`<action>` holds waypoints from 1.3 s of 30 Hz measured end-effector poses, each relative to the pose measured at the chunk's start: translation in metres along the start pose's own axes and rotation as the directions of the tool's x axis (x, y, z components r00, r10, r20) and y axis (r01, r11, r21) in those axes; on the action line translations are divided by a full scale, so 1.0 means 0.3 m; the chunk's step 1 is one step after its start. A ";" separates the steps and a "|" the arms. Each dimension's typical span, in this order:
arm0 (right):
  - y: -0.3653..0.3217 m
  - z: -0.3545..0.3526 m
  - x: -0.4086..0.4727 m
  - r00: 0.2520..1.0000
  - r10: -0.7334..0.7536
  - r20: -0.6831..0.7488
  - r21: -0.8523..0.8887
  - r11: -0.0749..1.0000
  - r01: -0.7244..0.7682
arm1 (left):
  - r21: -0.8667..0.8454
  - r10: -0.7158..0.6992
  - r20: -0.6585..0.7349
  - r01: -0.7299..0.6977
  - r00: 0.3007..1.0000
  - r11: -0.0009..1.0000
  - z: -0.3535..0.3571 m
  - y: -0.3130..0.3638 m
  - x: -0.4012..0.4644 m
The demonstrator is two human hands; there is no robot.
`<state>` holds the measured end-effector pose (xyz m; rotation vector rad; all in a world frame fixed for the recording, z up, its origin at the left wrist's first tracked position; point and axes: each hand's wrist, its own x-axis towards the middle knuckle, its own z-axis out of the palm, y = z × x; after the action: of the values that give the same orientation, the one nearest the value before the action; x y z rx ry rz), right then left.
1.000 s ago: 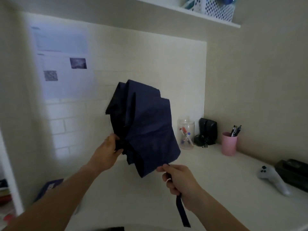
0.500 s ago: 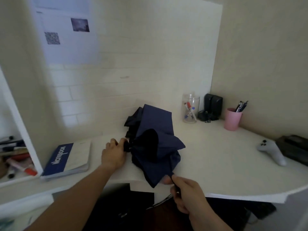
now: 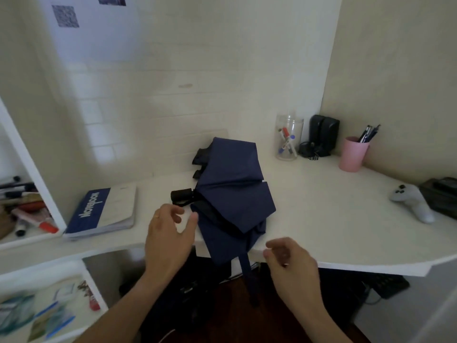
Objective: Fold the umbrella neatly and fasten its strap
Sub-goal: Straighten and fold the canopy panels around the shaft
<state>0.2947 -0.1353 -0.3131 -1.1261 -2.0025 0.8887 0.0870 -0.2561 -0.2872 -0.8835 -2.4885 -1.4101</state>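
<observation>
A navy blue collapsed umbrella [image 3: 232, 191] lies loosely bunched on the white desk [image 3: 333, 219], its black handle [image 3: 181, 195] pointing left. Its strap [image 3: 246, 271] hangs down over the desk's front edge. My left hand [image 3: 168, 233] hovers just left of the fabric, below the handle, fingers loosely spread and holding nothing. My right hand [image 3: 289, 261] is at the desk edge right of the hanging strap, fingers loosely curled, apart from the strap.
A blue-and-white notebook [image 3: 103, 210] lies left of the umbrella. A glass jar of markers [image 3: 288, 138], black speakers [image 3: 321, 136] and a pink pen cup [image 3: 352, 153] stand at the back right. A white game controller [image 3: 413, 203] lies far right. Shelves of clutter [image 3: 22, 206] are at left.
The umbrella came down from the air onto the desk. Both hands have let go: the left released the handle end, the right released the strap, which now hangs free.
</observation>
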 end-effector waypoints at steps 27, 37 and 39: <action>-0.018 -0.101 0.364 0.786 -0.522 0.331 0.005 0.834 0.551 | -0.502 0.052 0.465 0.215 0.884 0.838 0.046 0.058 -0.051; -0.087 0.011 0.451 0.802 -0.389 0.454 -0.247 0.809 0.533 | -0.208 0.231 0.592 -0.130 0.772 0.969 0.175 0.059 0.236; -0.089 0.013 0.474 0.822 -0.402 0.403 -0.242 0.819 0.520 | -0.225 0.248 0.566 -0.142 0.786 0.964 0.181 0.057 0.272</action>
<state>0.2221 -0.0206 -0.2630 -0.6074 -2.6424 0.4998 0.0384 -0.1707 -0.2716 -1.8124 -2.5778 -1.4555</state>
